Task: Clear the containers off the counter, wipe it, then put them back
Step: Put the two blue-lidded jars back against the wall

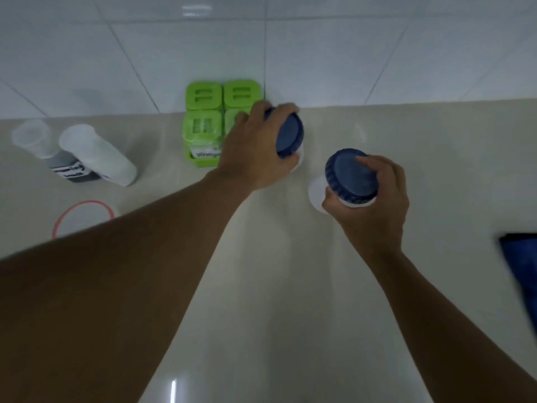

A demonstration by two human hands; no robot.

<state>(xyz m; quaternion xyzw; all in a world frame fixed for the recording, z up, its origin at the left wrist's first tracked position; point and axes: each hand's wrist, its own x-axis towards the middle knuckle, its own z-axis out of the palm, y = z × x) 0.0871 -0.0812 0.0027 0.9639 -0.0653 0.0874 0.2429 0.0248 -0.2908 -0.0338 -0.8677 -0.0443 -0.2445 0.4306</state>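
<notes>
My left hand grips a white jar with a blue lid, held right beside the green condiment set near the tiled wall. A second white jar with a blue lid is in my right hand, tilted, a little nearer to me on the right. The beige counter lies below both jars. Whether either jar touches the counter I cannot tell.
Two bottles with translucent caps stand at the left, one dark with a label. A round container with a red rim is partly behind my left forearm. A blue cloth lies at the right edge.
</notes>
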